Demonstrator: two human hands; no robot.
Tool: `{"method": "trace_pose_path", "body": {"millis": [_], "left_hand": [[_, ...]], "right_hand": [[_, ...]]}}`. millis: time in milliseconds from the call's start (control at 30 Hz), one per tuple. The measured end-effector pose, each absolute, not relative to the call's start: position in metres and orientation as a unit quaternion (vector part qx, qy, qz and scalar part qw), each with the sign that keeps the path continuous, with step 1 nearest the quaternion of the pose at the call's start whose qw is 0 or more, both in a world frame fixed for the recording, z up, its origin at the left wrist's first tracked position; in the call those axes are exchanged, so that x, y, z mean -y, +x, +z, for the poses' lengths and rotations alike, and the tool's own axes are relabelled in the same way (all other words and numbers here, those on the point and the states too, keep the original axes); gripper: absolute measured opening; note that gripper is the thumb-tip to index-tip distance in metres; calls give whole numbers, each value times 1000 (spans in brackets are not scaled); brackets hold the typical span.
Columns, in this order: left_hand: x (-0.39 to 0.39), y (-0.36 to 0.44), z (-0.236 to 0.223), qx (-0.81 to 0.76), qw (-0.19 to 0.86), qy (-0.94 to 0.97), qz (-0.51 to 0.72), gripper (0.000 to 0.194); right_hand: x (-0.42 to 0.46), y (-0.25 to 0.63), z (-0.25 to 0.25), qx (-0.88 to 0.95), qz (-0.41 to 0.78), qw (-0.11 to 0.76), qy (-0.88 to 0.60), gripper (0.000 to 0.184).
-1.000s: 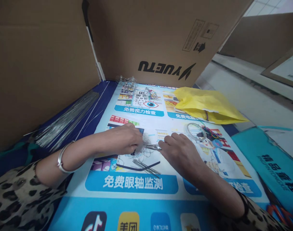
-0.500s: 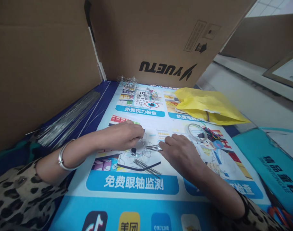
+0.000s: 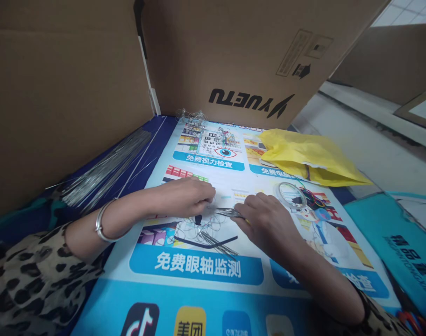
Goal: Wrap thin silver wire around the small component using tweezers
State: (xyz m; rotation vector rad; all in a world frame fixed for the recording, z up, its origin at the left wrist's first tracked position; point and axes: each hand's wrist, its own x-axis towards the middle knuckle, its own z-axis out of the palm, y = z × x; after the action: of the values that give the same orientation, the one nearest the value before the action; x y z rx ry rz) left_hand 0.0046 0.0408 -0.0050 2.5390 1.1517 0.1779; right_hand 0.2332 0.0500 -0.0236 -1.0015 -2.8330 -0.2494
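My left hand [image 3: 185, 197] is closed in a pinch on a thin wire at the top of a tangle of looped wires [image 3: 199, 227] with a small black piece hanging in it. My right hand [image 3: 267, 219] is closed around small metal pliers [image 3: 229, 213], whose tip points left toward the pinched wire. Both hands rest on a printed blue and white poster [image 3: 206, 270] that covers the table. Short cut wires [image 3: 216, 242] lie just below the tangle.
A bundle of long straight wires [image 3: 104, 170] lies at the left by a cardboard wall. A yellow bag [image 3: 311, 156] and a roll of clear tape [image 3: 292, 195] sit at the right. A cardboard box [image 3: 248, 60] stands behind. A teal bag [image 3: 402, 242] lies far right.
My left hand has lifted slightly off the tangle, and the black piece now shows below it. The pliers stay near the wire. The view has shifted a little.
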Motion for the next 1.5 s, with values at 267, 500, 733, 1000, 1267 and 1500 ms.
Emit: {"method": "trace_pose_path", "body": {"millis": [267, 500, 733, 1000, 1267, 1500], "left_hand": [[-40, 4, -9, -399, 188, 895, 62, 12], [-40, 4, -12, -397, 212, 890, 64, 11], [-42, 3, -12, -381, 223, 894, 77, 13], [-39, 6, -11, -396, 243, 881, 86, 12], [-40, 3, -15, -375, 275, 878, 116, 14], [-43, 2, -16, -372, 271, 881, 108, 14]], "right_hand": [[-51, 231, -32, 938, -119, 48, -321, 18], [-51, 233, -31, 938, -126, 66, -317, 15], [-52, 234, -31, 939, -135, 76, -307, 15], [-55, 235, -33, 940, -142, 72, -301, 13], [-55, 236, -33, 942, -146, 65, -294, 12], [-56, 237, -35, 942, -143, 67, -295, 12]]}}
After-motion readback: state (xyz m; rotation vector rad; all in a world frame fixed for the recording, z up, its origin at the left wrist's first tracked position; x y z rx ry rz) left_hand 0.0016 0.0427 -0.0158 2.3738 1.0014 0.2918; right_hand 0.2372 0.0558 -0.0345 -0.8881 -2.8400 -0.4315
